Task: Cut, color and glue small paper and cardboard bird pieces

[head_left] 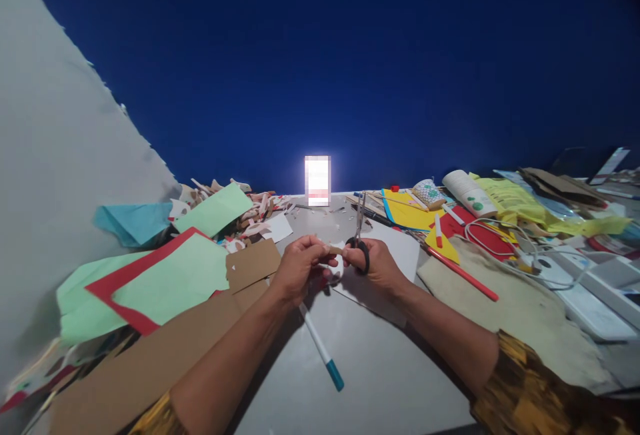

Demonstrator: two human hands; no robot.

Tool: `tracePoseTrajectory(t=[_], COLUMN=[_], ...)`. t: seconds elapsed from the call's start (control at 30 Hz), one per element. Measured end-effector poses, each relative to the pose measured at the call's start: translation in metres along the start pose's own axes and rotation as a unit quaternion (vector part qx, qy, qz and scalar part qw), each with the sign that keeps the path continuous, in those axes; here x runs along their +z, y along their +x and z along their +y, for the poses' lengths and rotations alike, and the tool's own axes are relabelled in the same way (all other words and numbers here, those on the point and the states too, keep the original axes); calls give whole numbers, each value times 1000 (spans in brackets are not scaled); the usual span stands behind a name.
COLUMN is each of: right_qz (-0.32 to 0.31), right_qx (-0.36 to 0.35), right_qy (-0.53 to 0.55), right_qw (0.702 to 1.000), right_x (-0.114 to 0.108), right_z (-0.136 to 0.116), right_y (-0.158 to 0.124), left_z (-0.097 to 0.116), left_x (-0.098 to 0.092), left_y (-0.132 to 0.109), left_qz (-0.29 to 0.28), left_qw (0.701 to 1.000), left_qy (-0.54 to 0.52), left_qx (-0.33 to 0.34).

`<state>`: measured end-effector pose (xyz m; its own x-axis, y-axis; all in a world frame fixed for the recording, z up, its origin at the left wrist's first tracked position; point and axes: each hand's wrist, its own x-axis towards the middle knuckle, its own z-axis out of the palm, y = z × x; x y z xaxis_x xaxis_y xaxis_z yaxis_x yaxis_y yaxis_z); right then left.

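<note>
My left hand (299, 267) is closed in a pinch on a small tan piece of cardboard (334, 248) held above the grey table (370, 368). My right hand (377, 265) grips black-handled scissors (359, 232), fingers through the loops and blades pointing up and away. The two hands almost touch, with the cardboard piece between them. A white pen with a teal cap (323, 350) lies on the table just under my left wrist. A white sheet (395, 262) lies beneath my right hand.
Sheets of green, red and brown paper (165, 282) are piled at left. Paper scraps (250, 212) heap at the back. At right lie yellow paper (407, 212), red markers (463, 274), a white cable (500, 238), a beige cloth (520, 308) and white trays (595, 302). A blue wall stands behind.
</note>
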<state>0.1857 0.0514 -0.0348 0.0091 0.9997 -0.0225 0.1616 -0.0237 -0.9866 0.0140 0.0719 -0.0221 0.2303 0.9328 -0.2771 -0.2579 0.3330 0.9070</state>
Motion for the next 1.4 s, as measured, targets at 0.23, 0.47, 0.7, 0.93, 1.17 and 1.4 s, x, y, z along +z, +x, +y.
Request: tracePoseTrajectory(t=[0.23, 0.47, 0.7, 0.93, 1.17, 1.4], right_qz=[-6, -54, -172, -201, -155, -166], right_qx=[8, 49, 16, 26, 27, 47], right_qy=[53, 80, -12, -40, -47, -29], right_qw=[999, 994, 985, 978, 986, 985], right_x=[-6, -1, 1, 5, 12, 14], right_z=[10, 7, 9, 6, 12, 11], right_y=[7, 4, -2, -13, -13, -13], left_z=[-5, -2, 9, 13, 12, 11], left_x=[-2, -5, -9, -8, -1, 1], left_y=[2, 3, 7, 3, -2, -4], left_qz=[-71, -60, -15, -19, -10, -8], left_qw=[997, 997, 995, 996, 998, 998], left_qy=[7, -35, -90, -87, -54, -61], left_qx=[-18, -38, -42, -5, 20, 22])
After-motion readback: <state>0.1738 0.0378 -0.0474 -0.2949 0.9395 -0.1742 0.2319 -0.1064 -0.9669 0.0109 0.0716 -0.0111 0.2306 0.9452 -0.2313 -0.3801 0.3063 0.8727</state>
